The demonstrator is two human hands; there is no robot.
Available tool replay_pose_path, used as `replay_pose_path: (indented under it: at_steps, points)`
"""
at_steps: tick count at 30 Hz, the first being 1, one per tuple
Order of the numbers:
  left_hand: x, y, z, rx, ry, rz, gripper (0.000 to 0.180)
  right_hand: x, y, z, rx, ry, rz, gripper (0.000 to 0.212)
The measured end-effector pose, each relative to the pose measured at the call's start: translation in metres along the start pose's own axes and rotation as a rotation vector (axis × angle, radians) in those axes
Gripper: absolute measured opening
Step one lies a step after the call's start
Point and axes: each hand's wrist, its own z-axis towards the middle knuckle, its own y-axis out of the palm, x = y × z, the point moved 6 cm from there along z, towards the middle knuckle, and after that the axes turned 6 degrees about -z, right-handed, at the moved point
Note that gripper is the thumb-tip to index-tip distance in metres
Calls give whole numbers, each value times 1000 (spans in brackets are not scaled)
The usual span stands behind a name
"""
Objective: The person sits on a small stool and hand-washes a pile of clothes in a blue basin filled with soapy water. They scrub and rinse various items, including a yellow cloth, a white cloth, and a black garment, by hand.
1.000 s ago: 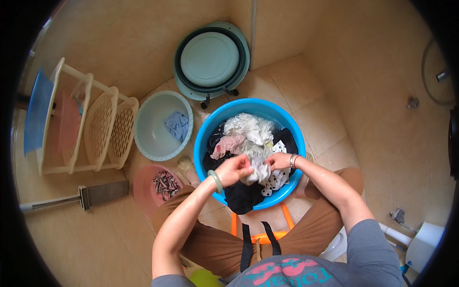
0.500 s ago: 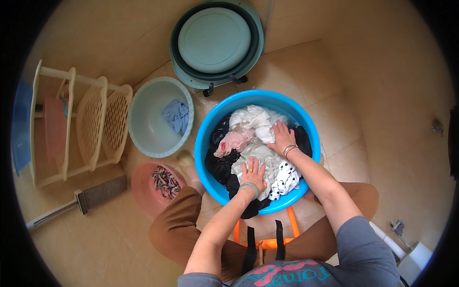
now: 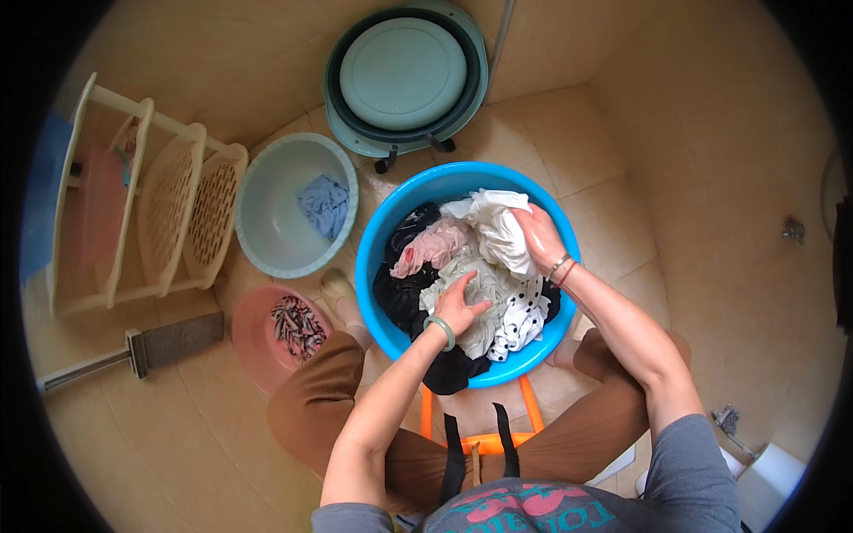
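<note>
White cloth (image 3: 499,233), inside blue basin (image 3: 466,172): lifted and bunched since the prior frame, when it was pressed down. Left hand (image 3: 459,304): fingers spread over grey-white cloth (image 3: 494,290), contact can't be told. White cloth's right edge is gripped by right hand (image 3: 542,240), bulk left of the fingers, thumb hidden. Long axis slanted far-left to near-right.

Both hands (image 3: 458,305) are over a blue tub (image 3: 365,277), the right (image 3: 539,238) holding white cloth (image 3: 499,229).
</note>
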Motion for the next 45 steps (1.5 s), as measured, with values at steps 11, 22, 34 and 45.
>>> replay_pose_path:
  at_steps: [11,22,34,45]
  points:
    - [39,15,-3,-26,205,-163,72,-166,2,-139,-267,57,674,30]
    - [69,-8,-45,-13,1,-247,34,-99,19,-82,-364,43,222,30]
    - [156,-56,-74,-24,-56,-732,46,-44,34,-116,-381,-150,-620,44]
    - [98,-90,-50,151,-236,-570,22,-116,-13,-99,-133,-53,429,29]
